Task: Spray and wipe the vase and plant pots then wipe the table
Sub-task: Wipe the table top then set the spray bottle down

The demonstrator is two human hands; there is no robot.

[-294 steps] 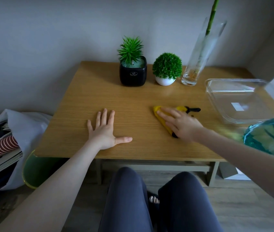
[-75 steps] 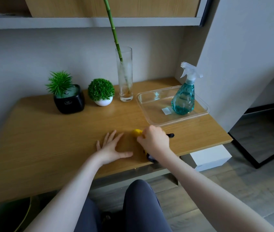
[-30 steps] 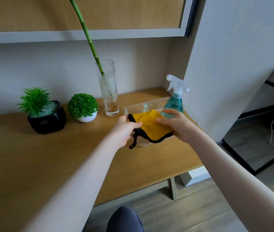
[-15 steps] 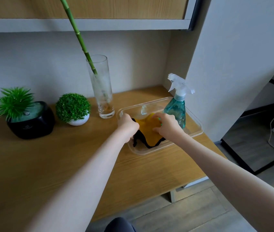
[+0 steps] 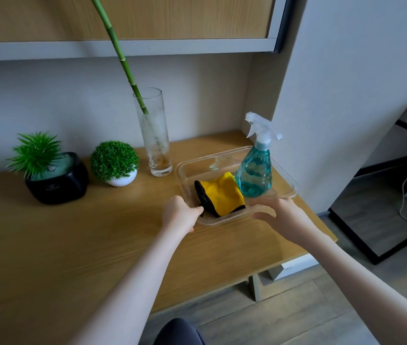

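Note:
A folded yellow cloth (image 5: 222, 192) with black trim lies in the clear plastic tray (image 5: 294, 193), beside the teal spray bottle (image 5: 254, 175) standing in it. My left hand (image 5: 180, 215) grips the tray's near-left corner, its thumb on the rim next to the cloth. At the near-right rim, my right hand (image 5: 284, 216) holds the edge between thumb and fingers. Along the wall stand a tall glass vase (image 5: 155, 135) with a bamboo stalk, a white pot (image 5: 121, 181) with a round green plant, and a black pot (image 5: 58, 181) with a spiky plant.
The wooden table (image 5: 85, 240) ends just right of the tray, against a grey wall (image 5: 346, 95). A wooden cabinet (image 5: 147, 18) hangs overhead, and the bamboo stalk (image 5: 123, 58) leans up in front of it. A white box (image 5: 294, 267) sits on the floor under the table.
The cloth went from the tabletop, was folded between both hands, and now lies in the tray. Both hands have let it go and drawn back to the tray's near rim.

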